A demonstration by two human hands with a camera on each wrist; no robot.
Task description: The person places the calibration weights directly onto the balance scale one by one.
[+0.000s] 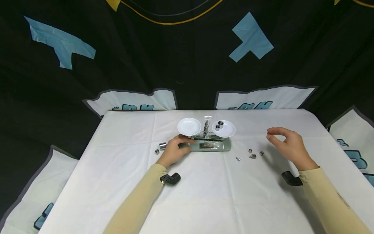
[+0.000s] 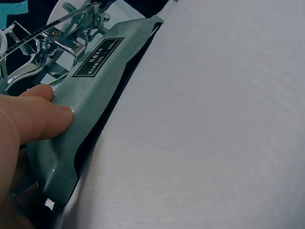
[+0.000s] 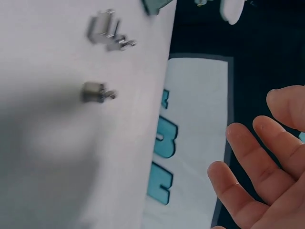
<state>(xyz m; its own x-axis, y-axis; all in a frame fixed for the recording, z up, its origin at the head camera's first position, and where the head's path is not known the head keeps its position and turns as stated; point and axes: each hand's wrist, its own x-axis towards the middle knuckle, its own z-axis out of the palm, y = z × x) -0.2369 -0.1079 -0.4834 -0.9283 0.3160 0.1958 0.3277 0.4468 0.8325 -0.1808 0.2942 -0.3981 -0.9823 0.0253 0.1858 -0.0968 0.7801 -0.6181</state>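
While the balance scale (image 1: 208, 143) at the middle of the counter (image 1: 204, 195) is gripped at its base by the left hand (image 1: 175, 150), two weights (image 1: 219, 125) are held in its right pan (image 1: 224, 129) (left pan (image 1: 189, 126) bare), and the right hand (image 1: 287, 146) is held above the counter, fingers (image 3: 248, 157) loosely spread.

white tablecloth (image 1: 204, 195) | black backdrop (image 1: 175, 58) with blue tape shapes (image 1: 251, 37) | white panels (image 1: 137, 100) behind table

Even, bright light falls on the white-clothed worktop (image 1: 204, 195), seemingly from overhead, leaving soft shadows under the sleeves. The head view bows at its edges. The right wrist view is motion-blurred, smearing the small metal cylinder weights (image 3: 97, 92); the left wrist view is sharp.
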